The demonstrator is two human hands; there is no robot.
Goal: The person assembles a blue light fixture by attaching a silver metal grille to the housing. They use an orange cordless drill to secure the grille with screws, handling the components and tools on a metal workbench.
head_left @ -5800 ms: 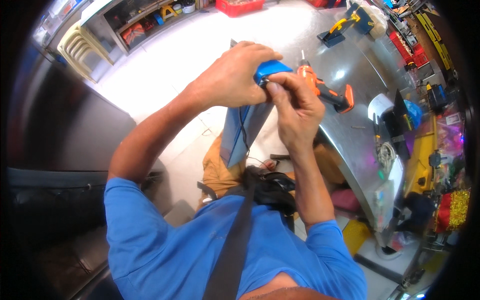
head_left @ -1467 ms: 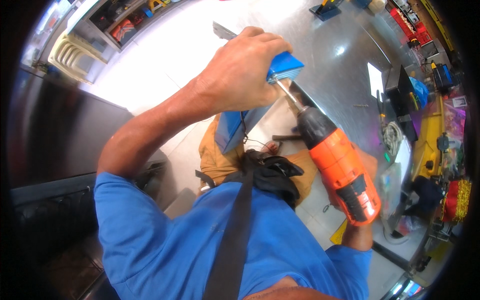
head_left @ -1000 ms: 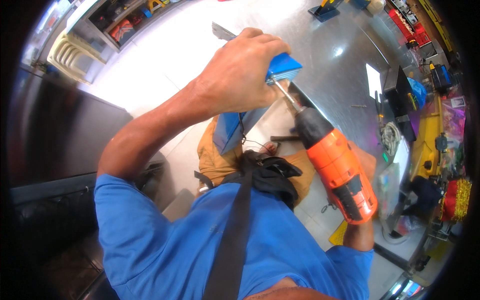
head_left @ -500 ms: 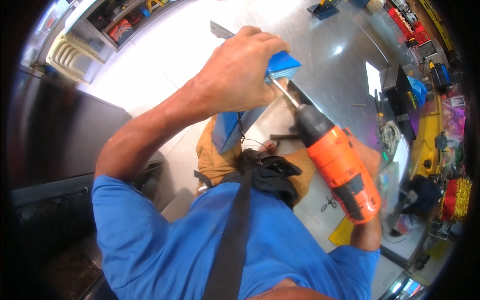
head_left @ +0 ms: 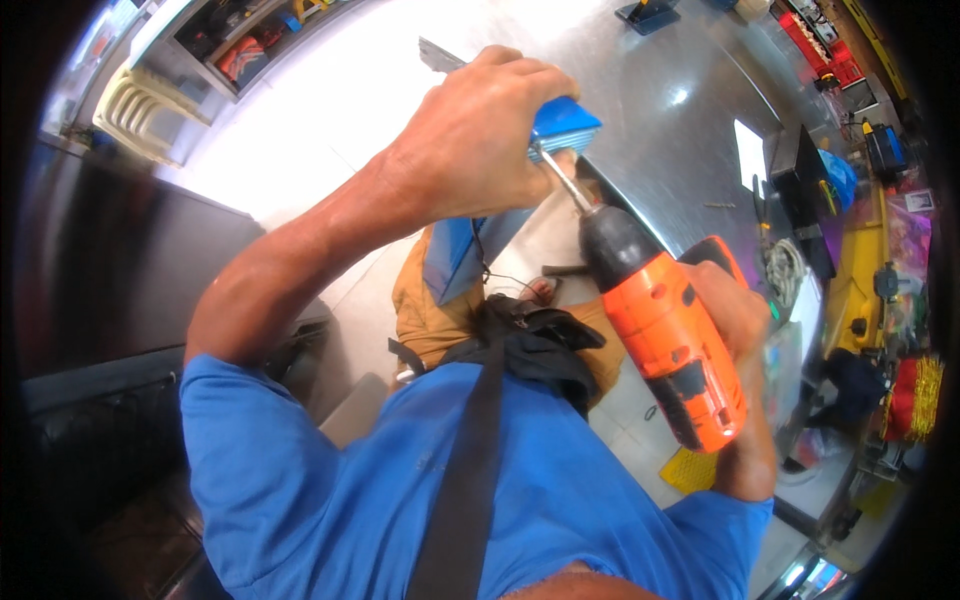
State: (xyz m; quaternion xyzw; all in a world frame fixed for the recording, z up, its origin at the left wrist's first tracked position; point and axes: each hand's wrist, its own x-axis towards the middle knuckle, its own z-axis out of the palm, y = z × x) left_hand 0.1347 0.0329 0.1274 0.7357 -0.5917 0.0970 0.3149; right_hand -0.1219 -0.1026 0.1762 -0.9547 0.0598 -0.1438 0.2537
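My left hand (head_left: 490,140) is closed around a blue piece (head_left: 568,118) with a flat top and a ribbed, lighter end. A grey metal strip (head_left: 440,56) sticks out past the knuckles on its far side; whether it belongs to the piece I cannot tell. My right hand (head_left: 728,305) grips the handle of an orange and black power drill (head_left: 665,335), mostly behind the drill body. The slim metal bit (head_left: 565,178) points up and left, with its tip at the ribbed end of the blue piece. Exact contact is too small to make out.
A shiny metal table (head_left: 665,135) reaches away at the right, bearing a white sheet (head_left: 749,155) and a black box (head_left: 797,172). Coiled cable (head_left: 783,270) lies near its edge. Stacked cream plastic chairs (head_left: 145,112) stand far left. A dark cabinet (head_left: 140,220) is beside my left arm.
The drill's rear end has swung slightly left, and more of my right hand shows behind it. My left hand and the blue piece have barely shifted.
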